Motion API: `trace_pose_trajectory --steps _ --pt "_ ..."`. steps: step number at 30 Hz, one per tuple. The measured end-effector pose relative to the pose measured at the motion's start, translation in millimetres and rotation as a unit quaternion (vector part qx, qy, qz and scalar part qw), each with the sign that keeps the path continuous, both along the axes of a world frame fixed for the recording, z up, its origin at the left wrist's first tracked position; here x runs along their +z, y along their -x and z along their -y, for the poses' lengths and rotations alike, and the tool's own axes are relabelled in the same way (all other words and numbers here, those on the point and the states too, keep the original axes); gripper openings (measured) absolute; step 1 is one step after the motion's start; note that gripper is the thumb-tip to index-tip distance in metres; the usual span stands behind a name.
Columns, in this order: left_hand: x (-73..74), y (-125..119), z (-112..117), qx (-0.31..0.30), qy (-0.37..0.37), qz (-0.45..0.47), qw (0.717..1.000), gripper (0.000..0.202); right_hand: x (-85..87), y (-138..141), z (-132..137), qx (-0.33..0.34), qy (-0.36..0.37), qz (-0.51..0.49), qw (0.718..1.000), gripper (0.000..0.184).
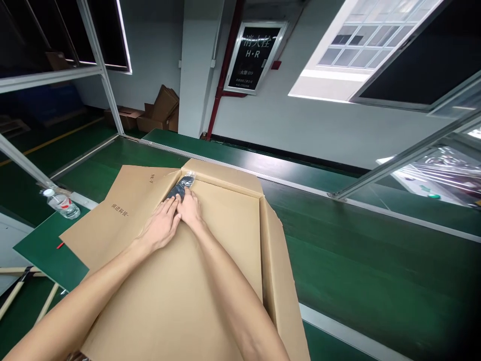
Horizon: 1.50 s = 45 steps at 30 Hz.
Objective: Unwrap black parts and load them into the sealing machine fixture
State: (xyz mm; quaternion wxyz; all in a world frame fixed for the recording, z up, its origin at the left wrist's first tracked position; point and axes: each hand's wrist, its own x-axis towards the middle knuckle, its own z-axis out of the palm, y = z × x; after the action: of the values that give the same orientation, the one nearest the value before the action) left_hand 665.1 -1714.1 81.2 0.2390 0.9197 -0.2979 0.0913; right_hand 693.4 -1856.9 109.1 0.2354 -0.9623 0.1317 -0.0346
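A large open cardboard box (225, 210) lies in front of me, with a flat cardboard sheet filling most of its inside. In its far left corner is a dark item in a clear plastic bag (182, 184); its exact kind cannot be made out. My left hand (161, 223) lies flat beside the near end of the bagged item, fingers stretched out. Touching it, my right hand (190, 206) rests its fingers on the bag, pressing rather than wrapping around it. The left flap (128, 205) with printed characters is folded outward.
A water bottle (62, 203) lies tilted on a green board (41, 245) at the left. The box sits on a green conveyor belt (356, 250) edged by metal rails. Metal frame posts (108, 100) rise on the left, and flattened cartons (161, 110) lean by the wall.
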Motion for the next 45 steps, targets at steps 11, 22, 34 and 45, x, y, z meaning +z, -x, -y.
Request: trace_pose_trajectory --steps 11,22,34,45 --pt "-28.8 19 1 0.051 -0.118 0.055 0.990 0.065 -4.2 -56 22 0.073 0.065 0.015 0.995 0.058" --pt "-24.8 18 0 0.056 -0.116 0.044 0.991 0.070 -2.0 -72 21 0.034 0.066 0.040 0.996 0.065" --pt "-15.1 17 2 0.059 -0.148 0.034 0.987 0.071 -12.2 -76 27 0.022 0.037 0.054 0.998 0.059" --pt "-21.2 59 -41 0.027 -0.218 0.162 0.962 0.057 -10.7 -36 62 0.022 0.052 0.137 0.989 0.053"
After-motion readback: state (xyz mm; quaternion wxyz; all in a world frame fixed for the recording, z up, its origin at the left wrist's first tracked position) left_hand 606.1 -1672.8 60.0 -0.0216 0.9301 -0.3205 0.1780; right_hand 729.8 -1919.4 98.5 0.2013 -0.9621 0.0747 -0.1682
